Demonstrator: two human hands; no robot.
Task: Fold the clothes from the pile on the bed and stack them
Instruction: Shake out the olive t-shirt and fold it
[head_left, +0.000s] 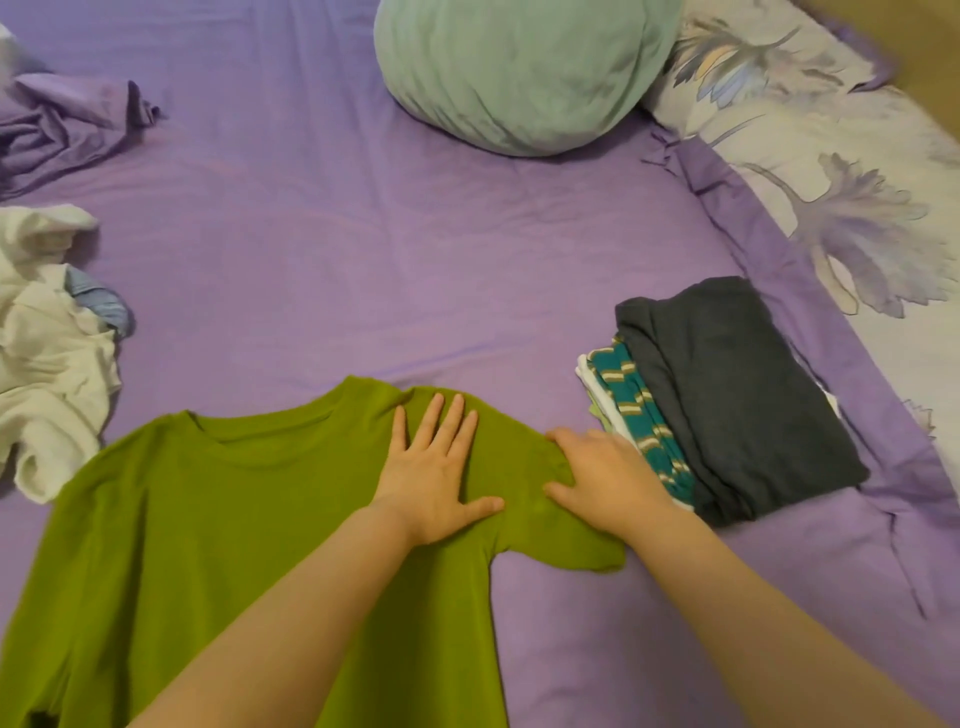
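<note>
A green T-shirt (208, 519) lies spread out, neckline away from me, on the purple bed sheet (311, 234). My left hand (436, 473) presses flat on the shirt's right shoulder, fingers straight and spread. My right hand (602, 478) rests on the shirt's right sleeve, fingers and thumb pointing left, with the cloth slightly bunched between them. Just right of that hand sits the stack of folded clothes (737, 405): a dark grey garment on top, with a teal striped one (644, 421) and white ones under it. The unfolded pile of white clothes (47, 364) lies at the left edge.
A crumpled purple cloth (62, 124) lies at the far left. A round mint-green pillow (519, 67) sits at the far middle of the bed. A floral pillow (831, 156) runs along the right side. A blue garment (98, 301) pokes out of the white pile.
</note>
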